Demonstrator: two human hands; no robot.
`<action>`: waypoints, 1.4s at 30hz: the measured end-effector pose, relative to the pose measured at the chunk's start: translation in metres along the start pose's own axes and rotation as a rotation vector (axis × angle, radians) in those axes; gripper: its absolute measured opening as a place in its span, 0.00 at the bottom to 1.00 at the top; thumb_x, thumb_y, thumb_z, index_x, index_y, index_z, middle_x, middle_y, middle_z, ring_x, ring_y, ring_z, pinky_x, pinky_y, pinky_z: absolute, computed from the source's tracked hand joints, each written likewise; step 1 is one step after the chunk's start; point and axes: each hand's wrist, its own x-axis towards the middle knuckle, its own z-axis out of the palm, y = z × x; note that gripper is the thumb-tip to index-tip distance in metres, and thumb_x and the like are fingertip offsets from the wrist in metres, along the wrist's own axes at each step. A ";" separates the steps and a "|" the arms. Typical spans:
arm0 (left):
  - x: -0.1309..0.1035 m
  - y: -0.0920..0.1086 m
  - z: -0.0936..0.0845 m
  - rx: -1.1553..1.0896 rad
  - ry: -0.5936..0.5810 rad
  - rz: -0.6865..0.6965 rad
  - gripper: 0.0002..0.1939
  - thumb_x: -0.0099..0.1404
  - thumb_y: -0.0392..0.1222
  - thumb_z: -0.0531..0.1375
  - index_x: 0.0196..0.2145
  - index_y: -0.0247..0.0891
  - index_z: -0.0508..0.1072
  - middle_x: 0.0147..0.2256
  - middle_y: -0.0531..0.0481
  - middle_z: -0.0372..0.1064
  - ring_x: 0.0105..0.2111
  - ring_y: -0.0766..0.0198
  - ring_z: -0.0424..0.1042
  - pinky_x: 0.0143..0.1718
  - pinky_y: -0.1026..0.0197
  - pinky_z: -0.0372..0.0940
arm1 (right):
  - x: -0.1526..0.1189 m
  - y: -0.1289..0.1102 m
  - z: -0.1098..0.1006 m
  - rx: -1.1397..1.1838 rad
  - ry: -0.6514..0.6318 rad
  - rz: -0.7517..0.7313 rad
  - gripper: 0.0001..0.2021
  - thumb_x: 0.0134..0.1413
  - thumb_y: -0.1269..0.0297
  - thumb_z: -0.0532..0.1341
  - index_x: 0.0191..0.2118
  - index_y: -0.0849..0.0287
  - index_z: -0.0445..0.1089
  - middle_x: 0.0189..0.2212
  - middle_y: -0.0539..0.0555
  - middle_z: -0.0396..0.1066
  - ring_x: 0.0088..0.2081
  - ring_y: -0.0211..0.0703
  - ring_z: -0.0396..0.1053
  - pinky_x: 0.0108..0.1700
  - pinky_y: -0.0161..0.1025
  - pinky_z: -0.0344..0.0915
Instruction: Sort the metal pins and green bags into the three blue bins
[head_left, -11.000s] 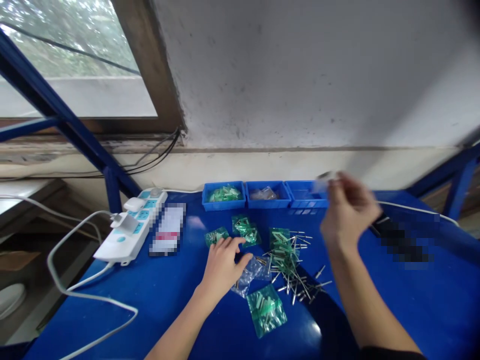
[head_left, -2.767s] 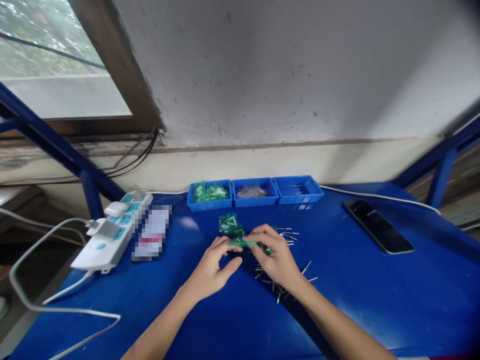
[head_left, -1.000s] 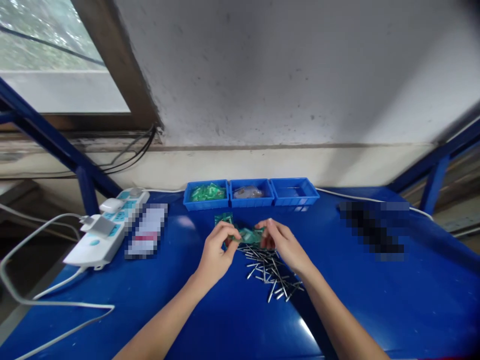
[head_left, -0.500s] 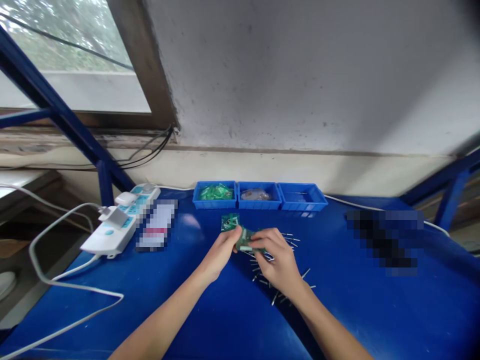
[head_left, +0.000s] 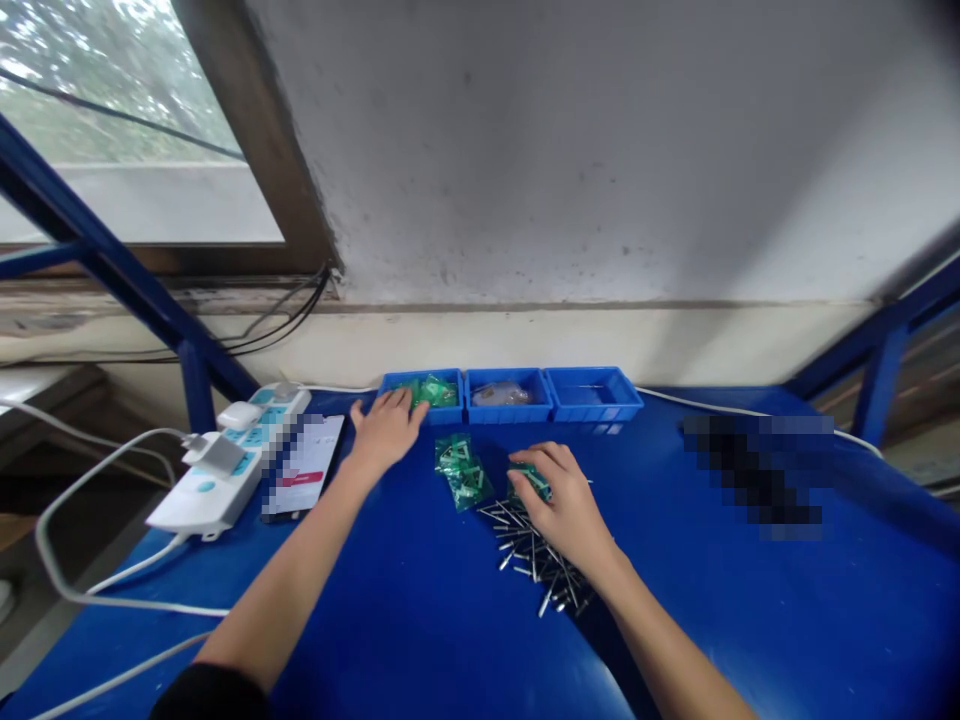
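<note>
My left hand (head_left: 388, 428) reaches over the front rim of the left blue bin (head_left: 444, 414), fingers spread and holding nothing, close to the green plastic bags (head_left: 435, 390) inside. Whether its fingertips touch them I cannot tell. My right hand (head_left: 559, 490) is closed around a small green plastic bag (head_left: 529, 478), partly hidden by the fingers. Below that hand lies a loose pile of thin metal blind rivets (head_left: 536, 550). Two filled green bags (head_left: 469, 482) lie overlapping on the blue table between my hands, with pale pieces showing through.
A middle blue bin (head_left: 508, 413) holds clear bags; a right blue bin (head_left: 596, 412) stands beside it. At left are a phone (head_left: 307, 465) and a white power strip (head_left: 217, 480) with cables. A blurred dark object (head_left: 750, 470) lies at right.
Both hands were together on a green bag above the rivets. My left hand has let go and moved up left to the bin. A second bag now lies beside the first on the table.
</note>
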 end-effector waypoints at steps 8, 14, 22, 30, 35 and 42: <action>-0.059 0.018 0.028 -0.194 0.243 -0.004 0.20 0.69 0.47 0.46 0.54 0.39 0.63 0.54 0.40 0.62 0.56 0.51 0.56 0.53 0.47 0.52 | 0.004 0.042 -0.009 -0.163 -0.160 0.062 0.17 0.57 0.58 0.55 0.50 0.57 0.66 0.45 0.58 0.69 0.52 0.54 0.59 0.51 0.52 0.61; -0.080 0.042 0.028 -0.350 0.055 0.208 0.12 0.68 0.45 0.50 0.46 0.42 0.68 0.45 0.46 0.70 0.52 0.54 0.61 0.51 0.49 0.53 | -0.002 0.054 0.002 -0.220 -0.378 0.056 0.23 0.57 0.62 0.54 0.58 0.52 0.57 0.52 0.57 0.64 0.60 0.58 0.47 0.52 0.58 0.56; -0.092 0.060 0.010 -0.676 -0.205 0.283 0.11 0.68 0.44 0.51 0.40 0.41 0.71 0.38 0.48 0.71 0.42 0.59 0.67 0.44 0.56 0.59 | 0.010 0.039 0.000 0.073 -0.089 0.110 0.11 0.55 0.70 0.55 0.45 0.57 0.66 0.29 0.52 0.64 0.34 0.42 0.63 0.38 0.41 0.64; -0.100 0.067 0.013 -1.287 -0.465 -0.152 0.26 0.68 0.56 0.45 0.30 0.36 0.73 0.28 0.48 0.69 0.26 0.65 0.64 0.27 0.63 0.58 | -0.009 -0.018 0.013 0.164 -0.027 -0.261 0.11 0.56 0.76 0.52 0.41 0.56 0.67 0.33 0.54 0.65 0.38 0.42 0.63 0.39 0.41 0.63; -0.096 0.053 0.009 -1.268 -0.367 -0.167 0.13 0.64 0.49 0.56 0.35 0.37 0.73 0.26 0.51 0.68 0.25 0.66 0.65 0.24 0.65 0.59 | -0.016 -0.033 0.021 0.166 -0.139 -0.270 0.15 0.57 0.73 0.54 0.49 0.55 0.63 0.40 0.56 0.68 0.47 0.47 0.61 0.49 0.49 0.60; -0.100 0.050 0.004 -0.683 -0.060 0.500 0.21 0.66 0.31 0.49 0.52 0.49 0.68 0.54 0.47 0.61 0.54 0.56 0.59 0.52 0.51 0.59 | -0.002 -0.020 0.018 0.529 -0.144 0.339 0.17 0.61 0.55 0.49 0.39 0.59 0.70 0.29 0.52 0.69 0.30 0.40 0.66 0.33 0.37 0.64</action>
